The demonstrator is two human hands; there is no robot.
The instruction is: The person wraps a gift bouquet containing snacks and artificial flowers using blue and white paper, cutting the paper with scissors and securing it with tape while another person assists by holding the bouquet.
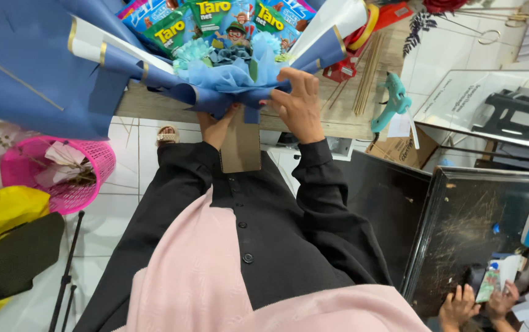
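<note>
A snack bouquet (227,37) lies on the wooden table edge, wrapped in dark blue paper (37,67) with gold trim, light blue tissue and green and blue snack packs inside. My left hand (216,128) grips the bouquet's brown cardboard handle (241,146) from the left side, just under the wrap. My right hand (299,106) presses flat on the blue paper folds at the bouquet's neck, fingers spread upward.
A teal glue gun (392,98) and thin wooden sticks (366,77) lie on the table (338,126) to the right. A pink basket (61,175) stands on the tiled floor at left. Another person's hands (479,301) hold a phone at bottom right, by a black cabinet (473,227).
</note>
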